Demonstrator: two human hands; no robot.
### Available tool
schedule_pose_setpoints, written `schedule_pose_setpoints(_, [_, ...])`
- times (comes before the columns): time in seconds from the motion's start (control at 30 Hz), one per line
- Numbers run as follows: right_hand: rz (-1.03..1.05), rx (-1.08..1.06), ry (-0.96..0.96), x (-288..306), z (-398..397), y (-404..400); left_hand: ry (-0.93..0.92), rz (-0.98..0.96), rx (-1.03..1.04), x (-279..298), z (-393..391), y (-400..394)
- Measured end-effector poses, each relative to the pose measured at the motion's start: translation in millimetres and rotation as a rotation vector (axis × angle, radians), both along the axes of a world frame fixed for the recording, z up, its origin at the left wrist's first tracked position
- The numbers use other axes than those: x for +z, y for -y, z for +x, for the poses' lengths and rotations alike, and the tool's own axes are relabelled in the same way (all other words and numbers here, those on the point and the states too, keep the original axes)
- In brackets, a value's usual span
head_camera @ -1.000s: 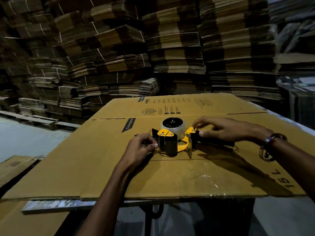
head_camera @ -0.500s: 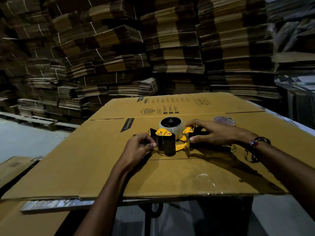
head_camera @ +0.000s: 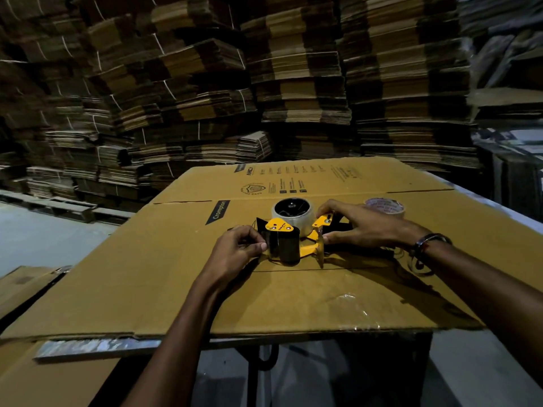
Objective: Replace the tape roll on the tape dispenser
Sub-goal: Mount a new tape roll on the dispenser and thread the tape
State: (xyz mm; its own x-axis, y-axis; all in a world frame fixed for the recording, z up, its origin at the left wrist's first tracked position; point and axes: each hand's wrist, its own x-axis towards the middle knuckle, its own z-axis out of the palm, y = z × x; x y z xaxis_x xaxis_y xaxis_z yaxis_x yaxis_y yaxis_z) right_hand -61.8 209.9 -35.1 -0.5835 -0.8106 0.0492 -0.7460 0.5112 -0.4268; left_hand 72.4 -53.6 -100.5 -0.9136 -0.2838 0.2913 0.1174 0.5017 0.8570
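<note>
A yellow and black tape dispenser (head_camera: 293, 239) lies on its side on a flattened cardboard box (head_camera: 164, 259). A clear tape roll (head_camera: 293, 214) sits on its hub, facing up. My left hand (head_camera: 235, 251) pinches the black flap and tape end at the dispenser's left side. My right hand (head_camera: 361, 227) holds the dispenser's right side by the handle, thumb low and fingers on the yellow bracket. A second tape roll (head_camera: 385, 207) with printed core lies flat just beyond my right hand.
Tall stacks of bundled flat cardboard (head_camera: 264, 83) fill the background. The box lies over a table whose metal edge (head_camera: 97, 346) shows at the front left. Another cardboard sheet (head_camera: 23, 286) sits lower left. A wristband (head_camera: 427, 245) circles my right wrist.
My right hand slid left and closer along the dispenser's handle, uncovering the second tape roll behind it. My left hand stays pinched at the dispenser's left side.
</note>
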Motion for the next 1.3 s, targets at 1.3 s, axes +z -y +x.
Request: schedule_pose_setpoints(1.3, [0.298, -0.051, 0.575, 27.6, -12.6, 3.4, 0.122, 0.234, -0.221, 18.4, 6.3, 19.6])
